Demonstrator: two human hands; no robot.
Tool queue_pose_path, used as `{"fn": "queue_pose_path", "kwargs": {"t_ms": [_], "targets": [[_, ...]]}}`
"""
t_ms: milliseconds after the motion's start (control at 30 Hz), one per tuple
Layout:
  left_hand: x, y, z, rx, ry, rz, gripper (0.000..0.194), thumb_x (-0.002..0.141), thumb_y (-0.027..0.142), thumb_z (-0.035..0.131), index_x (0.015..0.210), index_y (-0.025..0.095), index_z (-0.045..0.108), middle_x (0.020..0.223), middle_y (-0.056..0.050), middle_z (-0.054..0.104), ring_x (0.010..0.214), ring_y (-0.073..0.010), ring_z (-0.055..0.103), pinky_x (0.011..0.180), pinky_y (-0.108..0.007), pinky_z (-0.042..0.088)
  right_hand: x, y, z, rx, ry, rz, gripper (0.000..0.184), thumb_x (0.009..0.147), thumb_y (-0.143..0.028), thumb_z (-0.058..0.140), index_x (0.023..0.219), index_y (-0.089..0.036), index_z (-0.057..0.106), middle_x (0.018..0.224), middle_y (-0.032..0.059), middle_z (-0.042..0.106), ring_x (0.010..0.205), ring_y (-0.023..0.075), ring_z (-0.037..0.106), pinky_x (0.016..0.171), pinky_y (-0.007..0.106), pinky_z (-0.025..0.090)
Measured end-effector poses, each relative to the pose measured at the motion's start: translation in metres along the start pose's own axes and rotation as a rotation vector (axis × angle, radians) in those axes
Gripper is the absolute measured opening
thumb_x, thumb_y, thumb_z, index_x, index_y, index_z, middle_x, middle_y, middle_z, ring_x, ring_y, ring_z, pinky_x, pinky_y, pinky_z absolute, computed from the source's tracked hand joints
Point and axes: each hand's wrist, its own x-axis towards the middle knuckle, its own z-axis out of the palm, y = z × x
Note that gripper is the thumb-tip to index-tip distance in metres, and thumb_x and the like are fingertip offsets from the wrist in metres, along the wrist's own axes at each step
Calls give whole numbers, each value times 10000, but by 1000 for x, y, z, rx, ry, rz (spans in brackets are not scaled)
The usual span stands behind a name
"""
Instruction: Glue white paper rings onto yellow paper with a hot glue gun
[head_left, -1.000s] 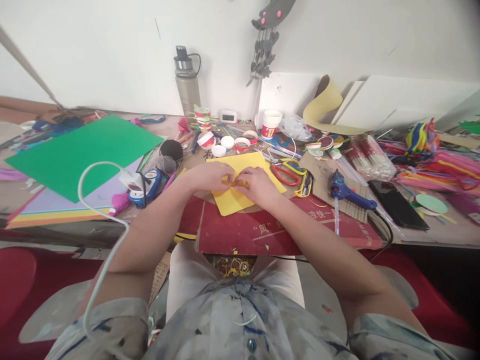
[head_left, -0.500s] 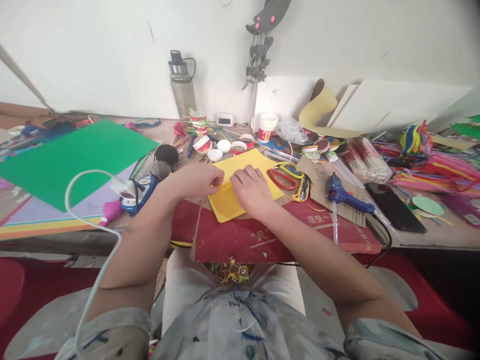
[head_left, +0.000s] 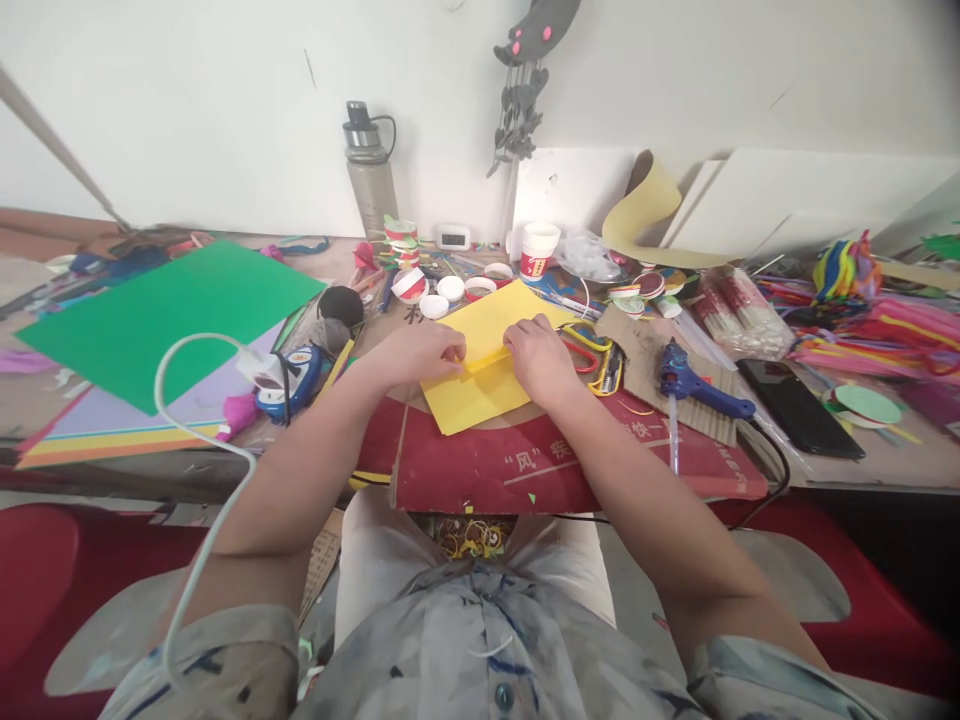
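Note:
A sheet of yellow paper (head_left: 480, 398) lies on a red printed cardboard sheet (head_left: 457, 475), with a raised fold running across its middle. My left hand (head_left: 431, 352) pinches the left end of that fold between thumb and fingers. At the fold's right end, my right hand (head_left: 536, 358) grips the paper with curled fingers. The far part of the paper reaches back toward several small paper-cup rings (head_left: 450, 290). Just right of my right hand lie red-handled scissors (head_left: 585, 355) and a yellow cutter (head_left: 610, 370), partly covered.
A blue glue gun (head_left: 697, 385) rests on corrugated cardboard, beside a black phone (head_left: 801, 408). Green paper (head_left: 172, 320) tops coloured sheets on the left. A white cable (head_left: 206, 510) hangs past my left arm. A bottle (head_left: 369, 185) and a paper cup (head_left: 538, 252) stand behind.
My hands have moved apart along the paper, the right one shifting rightward. The fold between them now shows as a raised ridge, and the paper's far part has lifted or slid farther back.

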Motion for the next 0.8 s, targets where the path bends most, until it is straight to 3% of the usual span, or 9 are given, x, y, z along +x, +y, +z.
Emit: {"fn": "queue_pose_path", "kwargs": {"t_ms": [100, 200, 300, 467, 633, 800], "targets": [[2, -4, 0, -70, 62, 24, 317, 927, 468, 692, 1054, 186, 759, 1126, -69, 795, 1053, -238, 716, 893, -312, 486, -1, 0, 1, 13, -27, -8, 376, 1048, -58, 409, 1136, -97, 773, 1078, 178, 748, 1102, 328, 545, 963, 404, 414], [4, -5, 2, -88, 50, 42, 361, 929, 505, 693, 1078, 186, 775, 1141, -79, 789, 1074, -244, 717, 925, -319, 494, -1, 2, 3, 21, -43, -12, 378, 1038, -52, 414, 1150, -105, 771, 1085, 176, 748, 1109, 323, 552, 962, 404, 416], [6, -6, 6, -61, 12, 58, 310, 948, 414, 651, 1100, 186, 797, 1159, -89, 797, 1095, -250, 726, 954, -331, 509, 1, 3, 6, 32, -72, -4, 374, 1026, -41, 424, 1141, -105, 774, 1090, 177, 752, 1113, 323, 561, 964, 409, 420], [9, -8, 10, -78, 48, 151, 278, 957, 255, 568, 1045, 178, 820, 1186, -91, 810, 1141, -231, 730, 1059, -333, 517, -1, 0, 2, 67, -113, 40, 364, 1015, -31, 456, 1209, -107, 754, 1202, 184, 739, 1196, 329, 559, 994, 406, 434], [11, -8, 14, -121, 106, 94, 244, 934, 252, 581, 969, 174, 809, 1112, -87, 822, 1054, -226, 750, 1003, -332, 549, -5, -8, -5, 132, -78, 51, 394, 1015, -46, 511, 1353, -122, 699, 1350, 173, 693, 1259, 330, 543, 1072, 412, 436], [14, -7, 20, -147, 174, 35, 219, 921, 260, 579, 891, 172, 778, 1041, -85, 819, 993, -232, 745, 944, -351, 562, -12, -11, -10, 178, 36, 39, 282, 1010, -132, 611, 1269, -152, 720, 1284, 180, 705, 1198, 343, 583, 1061, 452, 461]]}}
